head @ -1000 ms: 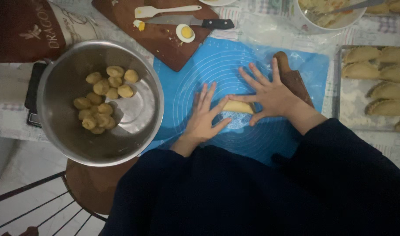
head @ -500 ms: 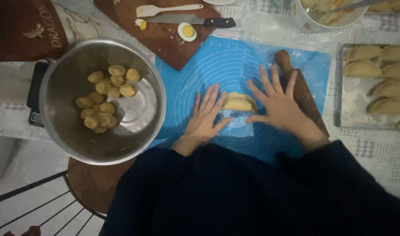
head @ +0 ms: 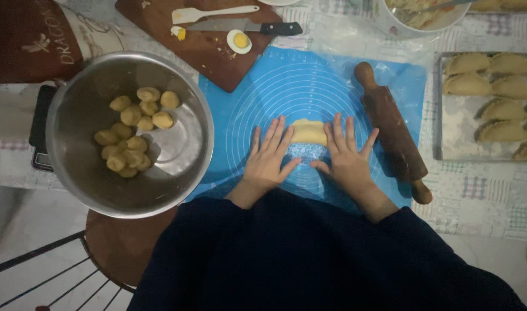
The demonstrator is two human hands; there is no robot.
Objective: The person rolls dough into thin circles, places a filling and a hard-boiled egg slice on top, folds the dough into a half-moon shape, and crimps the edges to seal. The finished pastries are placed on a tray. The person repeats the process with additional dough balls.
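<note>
- Dough piece lies on the blue mat, now squarely between my two hands; a second ago my right hand sat farther right, over the rolling pin.
- Both hands have drawn level: my left hand flanks its left edge, fingers splayed flat, gripping nothing; the right does likewise.
- I judge the folded piece is being pressed and shaped.
- Rolling pin lies just right of my hand, crowding it.
- Steel bowl of dough balls sits left, tray of finished pasties right, cutting board on the desk behind.
</note>
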